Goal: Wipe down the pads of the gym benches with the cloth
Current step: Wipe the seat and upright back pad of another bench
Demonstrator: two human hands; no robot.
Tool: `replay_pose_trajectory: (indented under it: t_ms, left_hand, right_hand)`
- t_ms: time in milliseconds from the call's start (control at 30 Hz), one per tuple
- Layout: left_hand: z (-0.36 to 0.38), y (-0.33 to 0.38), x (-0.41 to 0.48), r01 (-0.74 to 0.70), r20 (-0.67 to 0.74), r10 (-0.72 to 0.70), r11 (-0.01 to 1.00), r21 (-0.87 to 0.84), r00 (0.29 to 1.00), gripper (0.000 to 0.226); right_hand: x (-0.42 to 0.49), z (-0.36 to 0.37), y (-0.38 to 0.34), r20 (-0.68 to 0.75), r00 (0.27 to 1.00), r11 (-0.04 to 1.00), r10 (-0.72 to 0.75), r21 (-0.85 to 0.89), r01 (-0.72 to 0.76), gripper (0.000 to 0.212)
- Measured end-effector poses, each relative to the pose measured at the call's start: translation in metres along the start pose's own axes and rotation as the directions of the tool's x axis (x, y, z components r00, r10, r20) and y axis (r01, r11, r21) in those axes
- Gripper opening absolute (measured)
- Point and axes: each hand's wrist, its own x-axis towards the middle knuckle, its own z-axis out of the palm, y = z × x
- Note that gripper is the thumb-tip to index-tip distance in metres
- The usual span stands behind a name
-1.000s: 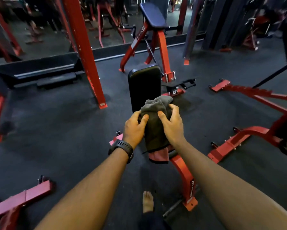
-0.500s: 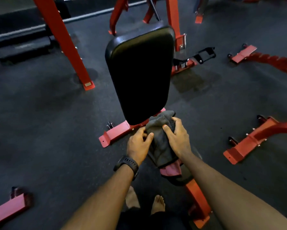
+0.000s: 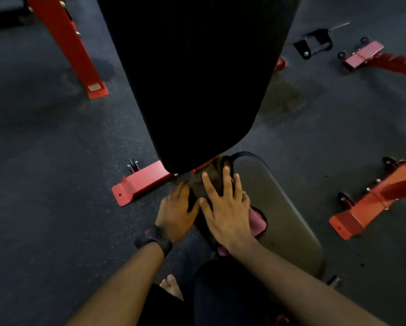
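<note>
In the gym, we are pressing the cloth (image 3: pixel 198 183) onto the seat pad (image 3: pixel 279 208), right hand (image 3: pixel 225 209) flat, left hand (image 3: pixel 176 210) grip unclear. Broad strokes are needed next.

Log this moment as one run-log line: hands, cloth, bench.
right hand: flat, presses cloth onto seat pad | left hand: at cloth's left edge, grip unclear | back pad: no hand on it

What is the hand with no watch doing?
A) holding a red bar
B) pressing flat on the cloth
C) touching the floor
B: the right hand lies with its fingers spread flat on the cloth, on the seat pad.
</note>
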Motion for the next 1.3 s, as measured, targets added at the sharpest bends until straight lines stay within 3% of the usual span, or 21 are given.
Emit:
replay_pose_trajectory:
  t_ms: [100, 200, 367, 500, 633, 800, 867, 933, 1033, 1100, 1200, 1300]
  left_hand:
    - [0.005, -0.022, 0.005, -0.121, -0.038, 0.123, 0.991, 0.065, 0.992, 0.068]
    - [0.015, -0.035, 0.001, -0.22, -0.034, 0.225, 0.969, 0.11, 0.974, 0.085]
    - [0.025, -0.049, 0.002, -0.303, -0.036, 0.314, 0.935, 0.183, 0.949, 0.104]
    - [0.029, -0.048, 0.004, -0.31, -0.006, 0.325, 0.908, 0.284, 0.946, 0.115]
    - [0.027, -0.035, 0.008, -0.311, -0.019, 0.327, 0.913, 0.265, 0.945, 0.124]
    - [0.024, -0.01, 0.003, -0.164, 0.113, 0.125, 0.873, 0.46, 0.986, 0.147]
    - [0.025, -0.007, 0.005, -0.155, 0.112, 0.117, 0.877, 0.455, 0.987, 0.15]
    - [0.023, -0.009, 0.007, -0.22, 0.079, 0.206, 0.896, 0.385, 0.975, 0.142]
    - [0.019, -0.01, 0.004, -0.33, 0.027, 0.33, 0.936, 0.124, 0.944, 0.125]
    - [0.017, -0.006, -0.002, -0.263, 0.032, 0.261, 0.962, 0.077, 0.965, 0.128]
    - [0.016, -0.001, -0.01, -0.059, 0.101, 0.035, 0.969, 0.241, 0.994, 0.144]
    - [0.015, -0.005, -0.012, -0.004, 0.116, -0.03, 0.959, 0.282, 0.993, 0.153]
  right_hand:
    - [0.012, 0.009, 0.005, -0.018, 0.992, 0.987, -0.126, -0.107, 0.123, 0.064]
    - [0.027, 0.016, 0.011, -0.032, 0.976, 0.966, -0.215, -0.157, 0.207, 0.067]
    - [0.031, 0.012, 0.016, -0.056, 0.969, 0.951, -0.241, -0.211, 0.224, 0.069]
    - [0.006, 0.011, 0.031, -0.003, 0.937, 0.921, -0.349, -0.184, 0.342, 0.076]
    - [0.026, 0.007, 0.034, -0.007, 0.949, 0.926, -0.316, -0.222, 0.306, 0.073]
    - [0.019, -0.016, 0.073, -0.064, 0.991, 0.979, -0.119, -0.174, 0.107, 0.069]
    - [-0.01, -0.011, 0.07, -0.041, 0.988, 0.976, -0.146, -0.167, 0.137, 0.07]
    - [-0.02, 0.002, 0.055, -0.037, 0.959, 0.943, -0.282, -0.196, 0.269, 0.071]
    - [0.013, 0.007, 0.038, -0.054, 0.928, 0.917, -0.37, -0.181, 0.355, 0.068]
    - [0.04, 0.003, 0.04, -0.025, 0.94, 0.927, -0.341, -0.173, 0.332, 0.065]
    - [0.042, -0.011, 0.068, -0.08, 0.972, 0.967, -0.219, -0.149, 0.206, 0.063]
    - [0.002, -0.015, 0.095, -0.113, 0.983, 0.982, -0.146, -0.138, 0.13, 0.063]
